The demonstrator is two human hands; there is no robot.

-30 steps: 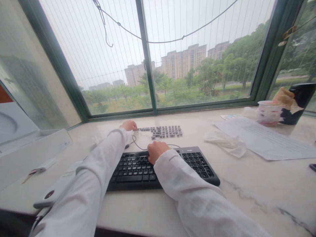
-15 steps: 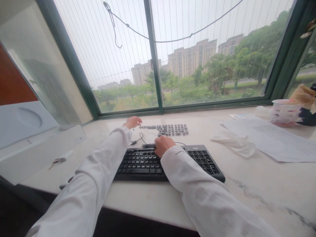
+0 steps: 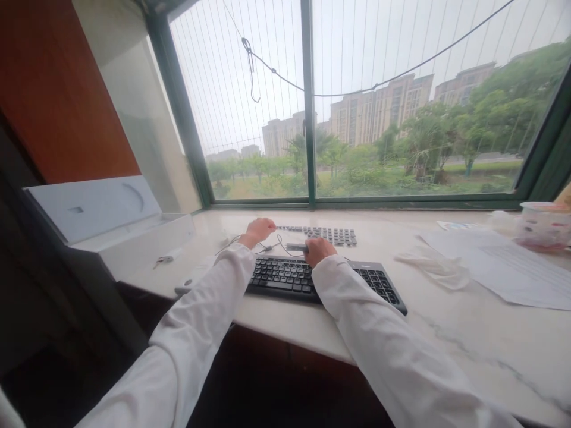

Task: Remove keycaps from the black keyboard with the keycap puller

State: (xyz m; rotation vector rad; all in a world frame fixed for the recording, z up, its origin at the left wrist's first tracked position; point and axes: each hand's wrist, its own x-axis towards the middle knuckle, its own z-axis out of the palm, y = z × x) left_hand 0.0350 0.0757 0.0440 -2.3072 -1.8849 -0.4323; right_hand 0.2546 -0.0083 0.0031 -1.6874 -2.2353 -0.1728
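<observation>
The right hand (image 3: 320,251) pinches the end of a long dark-grey plastic keycap (image 3: 296,247), which lies crosswise just above the black computer keyboard (image 3: 285,277), well nearer it than the loosely curled, empty left hand (image 3: 257,232).

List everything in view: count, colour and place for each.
keyboard: one, black, on the marble sill
loose keycaps: many, dark grey, in rows beyond the keyboard
cable: one, black, between keyboard and keycaps
small object: one, dark, at the right hand
box: one, white, open, left on the sill
keys: one small bunch, metallic, beside the box
tissue: one, white, crumpled, right of the keyboard
paper: at least one sheet, white, far right
cup: one, white with print, far right
window frame: green, behind the sill
left hand: one, on the sill beside the cable
right hand: one, at the keyboard's far edge
sleeves: two, white, on both forearms
</observation>
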